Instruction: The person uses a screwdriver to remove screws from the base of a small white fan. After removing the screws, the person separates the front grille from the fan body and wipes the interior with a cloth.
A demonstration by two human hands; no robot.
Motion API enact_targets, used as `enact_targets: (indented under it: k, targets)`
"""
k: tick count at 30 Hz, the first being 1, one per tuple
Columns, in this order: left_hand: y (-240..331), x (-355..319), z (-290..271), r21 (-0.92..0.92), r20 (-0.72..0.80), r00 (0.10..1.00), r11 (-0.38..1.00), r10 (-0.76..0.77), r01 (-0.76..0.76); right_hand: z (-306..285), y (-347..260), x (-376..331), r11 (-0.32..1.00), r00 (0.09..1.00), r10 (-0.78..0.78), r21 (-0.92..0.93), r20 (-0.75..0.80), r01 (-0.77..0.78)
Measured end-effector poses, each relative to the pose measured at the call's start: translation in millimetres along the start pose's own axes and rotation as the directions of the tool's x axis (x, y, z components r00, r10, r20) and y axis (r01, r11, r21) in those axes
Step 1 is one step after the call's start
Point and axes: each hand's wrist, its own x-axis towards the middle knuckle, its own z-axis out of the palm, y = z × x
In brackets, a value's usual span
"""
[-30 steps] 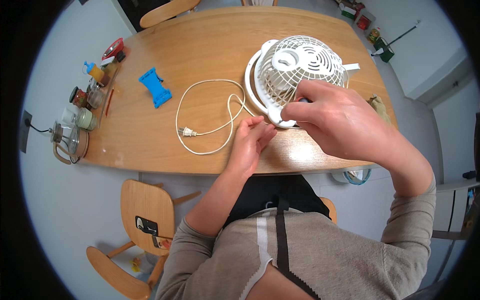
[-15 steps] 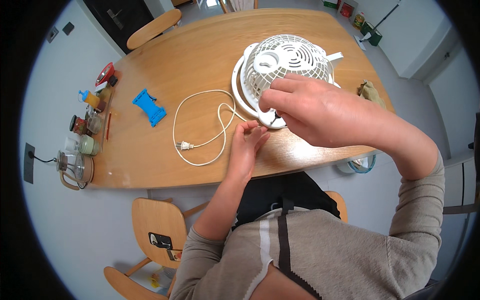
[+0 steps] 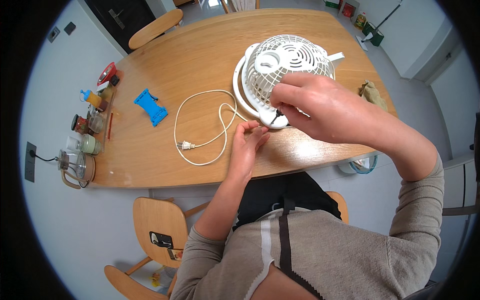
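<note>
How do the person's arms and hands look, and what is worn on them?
Both hands, the left hand and the right hand, are bare: no gloves, rings or watch show. Beige-grey knit sleeves are pushed up near the elbows, leaving the forearms uncovered.

I see a long wooden table (image 3: 200,55) with rounded corners on a pale grey floor (image 3: 75,235). One wooden chair (image 3: 154,29) is tucked in at the far side, another chair (image 3: 155,235) stands near me on the left. A dark door (image 3: 120,17) sits top left, a wall socket (image 3: 30,161) at left. Light is even and bright
</note>
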Motion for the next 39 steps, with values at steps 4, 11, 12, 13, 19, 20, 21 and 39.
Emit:
enact_targets:
  k: [4,11,12,13,19,20,21,39]
  targets:
    - [0.4,0.2,0.3,0.007,-0.009,1.000,1.000,0.000,0.000,0.3,2.5,-0.7,1.000,1.000,-0.005,-0.010,-0.029,0.005]
    - [-0.8,0.7,-0.7,0.014,0.000,1.000,1.000,0.004,-0.004,0.6,3.1,-1.9,1.000,1.000,-0.021,0.001,-0.020,0.021]
    - [-0.1,-0.1,-0.7,0.015,-0.004,1.000,1.000,0.000,0.000,1.1,3.3,-1.6,1.000,1.000,-0.021,-0.001,-0.022,0.021]
    - [0.2,-0.3,-0.4,0.016,-0.004,1.000,1.000,-0.006,0.006,1.8,3.6,-1.7,1.000,1.000,-0.020,-0.004,-0.024,0.019]
    - [-1.2,0.7,-1.4,0.008,0.004,1.000,1.000,0.011,-0.011,2.0,3.7,-1.4,1.000,0.999,-0.015,-0.020,-0.031,0.014]
    - [-1.4,1.0,-1.4,0.006,0.007,1.000,1.000,0.010,-0.010,2.1,4.1,-1.6,1.000,0.999,-0.016,-0.021,-0.037,0.015]
    - [-1.5,1.2,-1.5,0.005,0.010,1.000,1.000,0.009,-0.009,1.9,3.6,-1.7,1.000,0.999,-0.018,-0.009,-0.049,0.017]
    - [1.7,-1.3,1.3,0.094,-0.003,1.000,0.996,-0.007,0.007,1.0,2.7,-4.1,1.000,1.000,0.002,-0.006,-0.025,-0.002]
